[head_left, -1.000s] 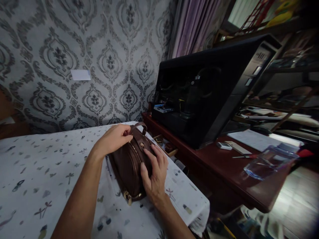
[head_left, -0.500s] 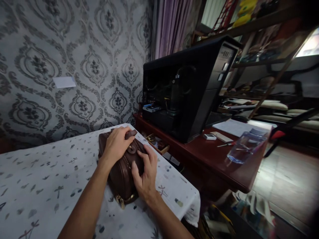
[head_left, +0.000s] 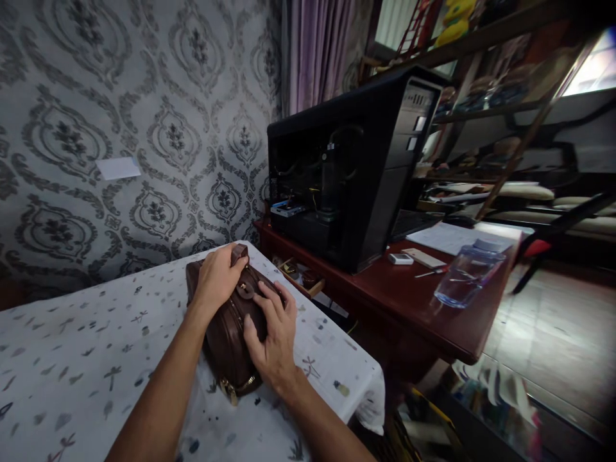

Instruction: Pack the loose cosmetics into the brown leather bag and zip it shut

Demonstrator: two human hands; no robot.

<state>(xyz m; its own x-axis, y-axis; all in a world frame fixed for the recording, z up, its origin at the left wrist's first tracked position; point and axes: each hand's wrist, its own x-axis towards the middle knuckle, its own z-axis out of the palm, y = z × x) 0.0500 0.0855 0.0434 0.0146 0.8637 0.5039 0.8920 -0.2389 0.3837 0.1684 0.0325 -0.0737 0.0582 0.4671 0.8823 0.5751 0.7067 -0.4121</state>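
A dark brown leather handbag (head_left: 230, 346) with brass zips lies on the patterned white tablecloth (head_left: 62, 366). My left hand (head_left: 219, 279) reaches over its top, closed at the short carry handle (head_left: 239, 252), with the thumb against the handle's base. Some of that hand's fingers are hidden behind the handle and the hand itself. On the near right side my right hand (head_left: 276, 333) rests against the bag, fingers spread and thumb apart. Between the hands sits a round leather tab (head_left: 244, 289) with a small metal fitting. Zip pulls (head_left: 230, 390) hang at the near end.
Beside the cloth stands a dark red desk (head_left: 447, 333) bearing a black computer case (head_left: 356, 186), papers (head_left: 447, 236) and a clear plastic bottle (head_left: 464, 276). A drawer (head_left: 303, 279) below the desktop is pulled out. Patterned wallpaper (head_left: 176, 138) covers the wall behind.
The bag's handle stands more upright by my left thumb, where it stuck out to the right before. My right hand stays on the bag's side. The whole view has shifted slightly.
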